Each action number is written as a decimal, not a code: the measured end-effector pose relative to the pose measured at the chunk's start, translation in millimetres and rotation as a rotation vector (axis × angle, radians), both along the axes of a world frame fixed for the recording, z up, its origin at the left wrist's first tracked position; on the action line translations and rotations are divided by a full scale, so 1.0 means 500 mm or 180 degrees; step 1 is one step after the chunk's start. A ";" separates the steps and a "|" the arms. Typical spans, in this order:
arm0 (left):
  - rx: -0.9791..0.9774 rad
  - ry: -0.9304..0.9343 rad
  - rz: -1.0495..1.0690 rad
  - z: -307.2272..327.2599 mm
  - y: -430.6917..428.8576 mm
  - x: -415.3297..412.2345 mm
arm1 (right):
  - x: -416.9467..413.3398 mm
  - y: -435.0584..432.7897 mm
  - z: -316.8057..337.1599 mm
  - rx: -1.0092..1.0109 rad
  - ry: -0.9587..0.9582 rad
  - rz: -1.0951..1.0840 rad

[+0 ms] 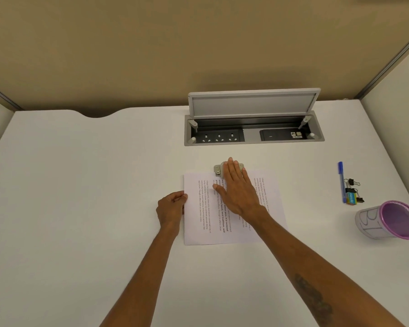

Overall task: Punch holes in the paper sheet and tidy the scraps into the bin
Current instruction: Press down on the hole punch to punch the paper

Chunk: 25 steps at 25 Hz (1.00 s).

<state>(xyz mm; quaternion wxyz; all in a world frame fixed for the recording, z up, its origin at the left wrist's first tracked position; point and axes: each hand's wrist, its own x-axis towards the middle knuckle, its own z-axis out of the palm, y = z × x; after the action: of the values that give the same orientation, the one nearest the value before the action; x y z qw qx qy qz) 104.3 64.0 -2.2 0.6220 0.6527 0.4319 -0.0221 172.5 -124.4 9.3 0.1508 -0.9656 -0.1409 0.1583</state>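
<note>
A printed paper sheet (206, 223) lies flat on the white desk (80, 185). A grey metal hole punch (219, 169) sits over the sheet's far edge. My right hand (237, 187) lies flat on top of the punch, fingers stretched out and palm down, covering most of it. My left hand (171, 206) pinches the sheet's left edge between thumb and fingers. A small purple-rimmed bin (392, 220) lies tilted on the desk at the right, its opening facing me. No scraps are visible.
An open cable box with power sockets (253, 133) is set into the desk behind the punch, its lid raised. A blue pen (341, 182) and several binder clips (353, 192) lie at the right, just beyond the bin. Partition walls enclose the desk.
</note>
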 end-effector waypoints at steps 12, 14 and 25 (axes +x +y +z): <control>-0.0436 -0.0047 -0.0052 0.025 0.016 -0.005 | 0.041 0.003 0.049 -0.0356 0.0537 0.0340; -0.0495 -0.0040 -0.0088 0.028 0.018 -0.004 | 0.047 0.006 0.055 -0.0371 0.0590 0.0351; -0.0333 -0.0208 -0.0109 -0.019 0.024 -0.008 | 0.043 0.024 0.003 -0.0424 0.0300 0.0085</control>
<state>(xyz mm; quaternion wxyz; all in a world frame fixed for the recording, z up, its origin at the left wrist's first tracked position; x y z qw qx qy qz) 100.5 75.9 -11.6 0.6686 0.6269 0.3984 -0.0341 194.0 -112.4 10.9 0.0906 -0.9630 -0.1357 0.2146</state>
